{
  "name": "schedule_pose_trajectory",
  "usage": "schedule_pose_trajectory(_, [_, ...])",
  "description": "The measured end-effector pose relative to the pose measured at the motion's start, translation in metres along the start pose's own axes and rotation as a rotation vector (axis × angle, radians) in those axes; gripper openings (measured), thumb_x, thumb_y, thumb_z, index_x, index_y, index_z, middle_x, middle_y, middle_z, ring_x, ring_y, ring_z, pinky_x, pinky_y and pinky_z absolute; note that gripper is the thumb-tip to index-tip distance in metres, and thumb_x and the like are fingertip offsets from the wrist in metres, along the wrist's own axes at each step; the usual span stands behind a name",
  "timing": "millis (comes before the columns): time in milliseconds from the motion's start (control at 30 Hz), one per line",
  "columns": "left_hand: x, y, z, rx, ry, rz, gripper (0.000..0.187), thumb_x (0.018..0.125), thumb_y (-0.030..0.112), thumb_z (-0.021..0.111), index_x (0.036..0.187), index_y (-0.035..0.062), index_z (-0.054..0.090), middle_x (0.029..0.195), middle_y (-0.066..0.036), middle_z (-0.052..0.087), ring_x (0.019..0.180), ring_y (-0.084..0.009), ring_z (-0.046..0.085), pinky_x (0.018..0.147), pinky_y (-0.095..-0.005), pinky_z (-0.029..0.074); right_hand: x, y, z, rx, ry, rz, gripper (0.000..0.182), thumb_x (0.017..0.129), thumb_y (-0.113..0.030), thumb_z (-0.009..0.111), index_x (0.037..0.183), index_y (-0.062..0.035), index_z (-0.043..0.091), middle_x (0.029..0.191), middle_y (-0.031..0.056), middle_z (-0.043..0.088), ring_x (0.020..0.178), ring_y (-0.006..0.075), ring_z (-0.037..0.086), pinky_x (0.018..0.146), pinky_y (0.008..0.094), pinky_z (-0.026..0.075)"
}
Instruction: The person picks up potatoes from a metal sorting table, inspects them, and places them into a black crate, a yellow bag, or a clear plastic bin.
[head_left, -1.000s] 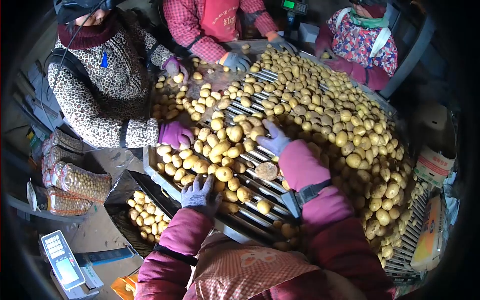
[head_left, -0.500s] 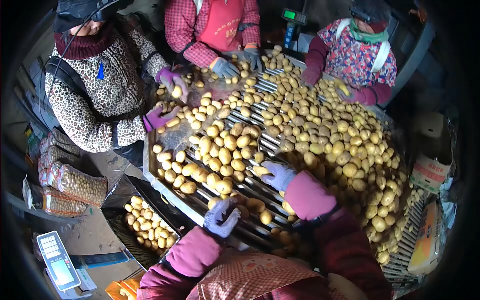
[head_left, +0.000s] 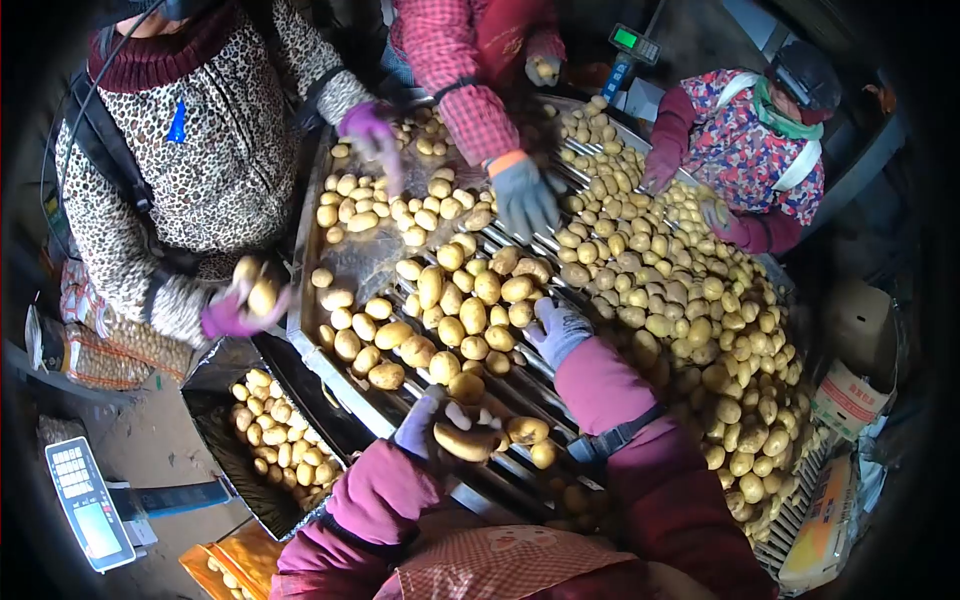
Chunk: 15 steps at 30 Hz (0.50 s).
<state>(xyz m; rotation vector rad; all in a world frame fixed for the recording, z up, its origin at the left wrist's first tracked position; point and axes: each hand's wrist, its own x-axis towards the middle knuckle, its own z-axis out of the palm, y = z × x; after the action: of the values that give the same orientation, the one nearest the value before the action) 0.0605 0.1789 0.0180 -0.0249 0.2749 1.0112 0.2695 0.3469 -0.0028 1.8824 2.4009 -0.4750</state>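
Note:
My left hand (head_left: 425, 428), in a pale purple glove, is wrapped round a long potato (head_left: 466, 441) above the near rollers. Farther up, my right hand (head_left: 556, 330), gloved the same way, has its fingers apart at the right edge of a heap of larger potatoes (head_left: 450, 310); no potato shows in its grasp. Bare metal rollers (head_left: 522, 382) lie between my hands. More potatoes (head_left: 527, 431) rest just right of my left hand.
Three co-workers in gloves stand round the sorting table (head_left: 330, 378); one gloved hand (head_left: 525, 198) reaches close beyond my right hand. A lined box of potatoes (head_left: 285, 440), a scale display (head_left: 90, 505) and an orange bag (head_left: 235, 557) are at the left, a carton (head_left: 850, 395) at the right.
My left hand has closed round a long potato. My right hand has moved slightly up, away from a potato. The co-worker at left has carried potatoes toward the box; another reaches farther in.

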Motion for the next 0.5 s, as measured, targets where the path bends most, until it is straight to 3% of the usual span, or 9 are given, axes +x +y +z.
schedule_pose_trajectory(100, [0.001, -0.004, -0.034, -0.102, 0.019, -0.026, 0.036, 0.091, 0.027, 0.046, 0.118, 0.0039, 0.053, 0.104, -0.022, 0.062, 0.095, -0.0371, 0.061, 0.084, -0.0508, 0.049, 0.014, 0.037, 0.02, 0.459, 0.18, -0.198, 0.023, 0.079, -0.02, 0.066, 0.094, -0.006, 0.057, 0.083, 0.0136, 0.063, 0.078, 0.0271, 0.062, 0.073, 0.0387, 0.05])
schedule_pose_trajectory(133, [0.004, 0.0, -0.03, -0.141, 0.111, -0.046, 0.038, 0.092, 0.028, 0.046, 0.121, 0.0048, 0.053, 0.105, -0.021, 0.062, 0.092, -0.0377, 0.062, 0.084, -0.051, 0.05, 0.005, 0.029, 0.004, 0.672, 0.177, -0.225, 0.02, 0.081, -0.011, 0.066, 0.098, -0.0039, 0.061, 0.083, 0.0106, 0.063, 0.081, 0.0176, 0.059, 0.077, 0.03, 0.048])
schedule_pose_trajectory(233, [0.005, 0.005, -0.01, -0.19, 0.006, -0.072, 0.046, 0.093, 0.033, 0.046, 0.13, 0.0061, 0.046, 0.113, -0.02, 0.06, 0.089, -0.0378, 0.063, 0.083, -0.0514, 0.05, -0.018, -0.022, -0.036, 0.957, -0.203, -0.591, 0.021, 0.086, -0.01, 0.062, 0.107, -0.0052, 0.061, 0.09, 0.0048, 0.062, 0.088, 0.0109, 0.058, 0.081, 0.0271, 0.047])
schedule_pose_trajectory(267, [0.007, 0.005, -0.007, -0.242, -0.06, -0.052, 0.048, 0.093, 0.035, 0.046, 0.132, 0.0059, 0.044, 0.115, -0.02, 0.059, 0.089, -0.0376, 0.063, 0.082, -0.0514, 0.05, -0.027, -0.046, -0.075, 0.558, -0.216, -0.599, 0.022, 0.087, -0.012, 0.063, 0.108, -0.0065, 0.061, 0.093, 0.0061, 0.062, 0.09, 0.011, 0.058, 0.082, 0.0263, 0.047])
schedule_pose_trajectory(333, [0.005, 0.008, -0.012, -0.189, 0.036, -0.114, 0.045, 0.094, 0.032, 0.044, 0.13, 0.0053, 0.045, 0.116, -0.02, 0.058, 0.085, -0.038, 0.062, 0.079, -0.0492, 0.051, 0.021, -0.046, -0.041, 0.723, -0.01, -0.418, 0.026, 0.088, -0.018, 0.059, 0.112, -0.0083, 0.06, 0.098, 0.0113, 0.064, 0.091, 0.0191, 0.062, 0.08, 0.0299, 0.049])
schedule_pose_trajectory(400, [0.003, 0.006, -0.01, -0.119, 0.0, -0.125, 0.038, 0.093, 0.026, 0.044, 0.124, 0.0045, 0.048, 0.111, -0.02, 0.059, 0.087, -0.038, 0.061, 0.08, -0.0482, 0.05, 0.061, -0.064, -0.051, 0.108, 0.115, -0.368, 0.032, 0.088, -0.025, 0.054, 0.116, -0.0105, 0.059, 0.108, 0.0168, 0.062, 0.097, 0.031, 0.061, 0.084, 0.0382, 0.049])
schedule_pose_trajectory(433, [0.001, 0.005, -0.001, -0.142, 0.094, -0.129, 0.034, 0.091, 0.021, 0.045, 0.12, 0.0045, 0.05, 0.11, -0.019, 0.058, 0.092, -0.0368, 0.06, 0.082, -0.0477, 0.049, 0.084, -0.064, -0.032, 0.05, 0.048, -0.328, 0.035, 0.087, -0.028, 0.052, 0.117, -0.0117, 0.058, 0.112, 0.0176, 0.061, 0.101, 0.034, 0.059, 0.087, 0.0414, 0.047])
schedule_pose_trajectory(467, [0.001, 0.005, -0.009, -0.232, -0.09, -0.174, 0.038, 0.091, 0.023, 0.047, 0.125, 0.006, 0.048, 0.117, -0.018, 0.057, 0.099, -0.0358, 0.058, 0.085, -0.0484, 0.048, 0.103, -0.063, -0.008, -0.01, -0.021, -0.29, 0.038, 0.086, -0.03, 0.051, 0.119, -0.0129, 0.058, 0.115, 0.0185, 0.059, 0.104, 0.037, 0.056, 0.09, 0.0447, 0.045])
schedule_pose_trajectory(500, [-0.001, 0.004, -0.008, -0.206, -0.053, -0.157, 0.041, 0.092, 0.026, 0.048, 0.128, 0.0072, 0.046, 0.121, -0.018, 0.055, 0.101, -0.0356, 0.058, 0.086, -0.0487, 0.048, 0.103, -0.07, -0.002, 0.044, 0.044, -0.229, 0.042, 0.084, -0.031, 0.052, 0.122, -0.0148, 0.055, 0.118, 0.0188, 0.058, 0.108, 0.0358, 0.055, 0.092, 0.044, 0.044])
